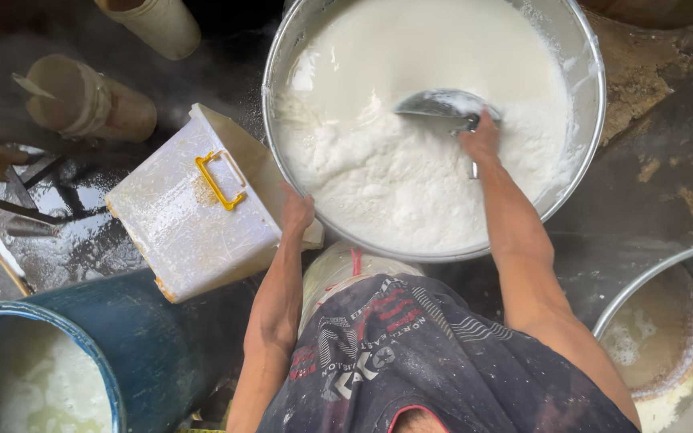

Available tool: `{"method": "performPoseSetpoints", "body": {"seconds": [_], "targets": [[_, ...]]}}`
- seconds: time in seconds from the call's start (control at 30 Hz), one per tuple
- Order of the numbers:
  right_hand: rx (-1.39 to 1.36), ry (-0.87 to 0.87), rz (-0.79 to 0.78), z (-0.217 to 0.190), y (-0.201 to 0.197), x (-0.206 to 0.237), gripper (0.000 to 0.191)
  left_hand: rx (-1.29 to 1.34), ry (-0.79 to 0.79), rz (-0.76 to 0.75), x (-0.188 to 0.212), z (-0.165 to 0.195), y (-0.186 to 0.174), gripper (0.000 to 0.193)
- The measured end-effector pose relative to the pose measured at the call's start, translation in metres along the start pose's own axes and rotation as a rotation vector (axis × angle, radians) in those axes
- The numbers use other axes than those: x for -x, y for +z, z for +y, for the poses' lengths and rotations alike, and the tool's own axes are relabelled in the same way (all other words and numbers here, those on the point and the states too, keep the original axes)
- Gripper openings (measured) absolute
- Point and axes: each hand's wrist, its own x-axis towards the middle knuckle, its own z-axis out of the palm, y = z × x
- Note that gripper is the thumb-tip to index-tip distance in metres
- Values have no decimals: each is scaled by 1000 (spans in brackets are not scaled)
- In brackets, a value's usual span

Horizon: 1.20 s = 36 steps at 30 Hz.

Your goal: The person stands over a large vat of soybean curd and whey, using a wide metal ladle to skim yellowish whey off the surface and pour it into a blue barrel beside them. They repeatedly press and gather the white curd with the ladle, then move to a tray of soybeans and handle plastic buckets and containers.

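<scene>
A large round metal basin [594, 120] holds white foamy liquid. My right hand [483, 140] grips the handle of a metal ladle [443, 103], whose bowl dips into the liquid near the basin's middle. My left hand [296, 212] rests at the basin's near-left rim and holds the edge of a white plastic box [178, 224] with a yellow handle. The box lies tilted against the basin's left side.
A blue barrel [134, 337] with whitish liquid stands at the lower left. Another metal basin [643, 285] sits at the lower right. Two tan cylinders [90, 100] lie at the upper left. A white bucket [338, 269] stands below the big basin. The ground is wet.
</scene>
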Motion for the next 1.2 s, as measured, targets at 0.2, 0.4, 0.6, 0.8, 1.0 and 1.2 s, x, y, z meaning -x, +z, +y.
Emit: {"method": "performPoseSetpoints", "body": {"seconds": [0.2, 0.4, 0.6, 0.8, 1.0, 1.2], "targets": [[-232, 220, 156, 59, -28, 56, 83, 56, 113, 14, 0, -5, -5, 98], [-796, 634, 171, 113, -37, 123, 60, 79, 128, -31, -5, -12, -3, 99], [-1316, 807, 263, 124, -16, 154, 58, 87, 155, -8, -8, -16, 3, 98], [-1687, 853, 57, 91, 18, 111, 13, 72, 202, 44, -15, -21, 14, 97], [-1771, 849, -161, 25, 51, 28, 20, 40, 199, 95, -20, -20, 22, 95], [-1769, 824, -248, -39, 67, -58, 15, 88, 90, 94, -24, -17, 29, 95]]}}
